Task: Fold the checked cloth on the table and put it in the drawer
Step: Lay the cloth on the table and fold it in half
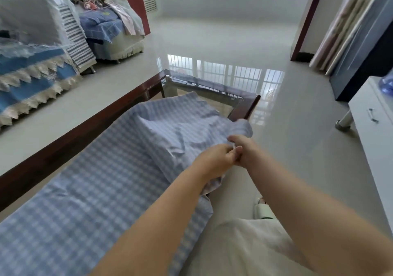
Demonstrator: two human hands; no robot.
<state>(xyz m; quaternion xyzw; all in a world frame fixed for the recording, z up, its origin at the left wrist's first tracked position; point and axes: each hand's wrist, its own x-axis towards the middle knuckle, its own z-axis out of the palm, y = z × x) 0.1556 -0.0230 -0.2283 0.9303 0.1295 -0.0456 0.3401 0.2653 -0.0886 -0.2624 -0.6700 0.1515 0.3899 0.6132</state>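
A blue-and-white checked cloth [102, 182] lies spread along the glass-topped table [91, 124] with a dark wooden frame. Its far end is folded back toward me and bunched at the table's right edge. My left hand [214, 160] and my right hand [242, 150] meet there, knuckle to knuckle, each pinching the cloth's edge. A rolled bit of cloth bulges just beyond my right hand. A white cabinet [374, 139] with a drawer handle [372, 115] stands on the right.
Sofas [32, 67] draped in blue and lace covers line the left side. A glossy tiled floor [212, 41] stretches ahead. A dark TV stand [365, 63] and curtains are at the right. A white slipper [261, 209] and my pale-trousered leg sit below my arms.
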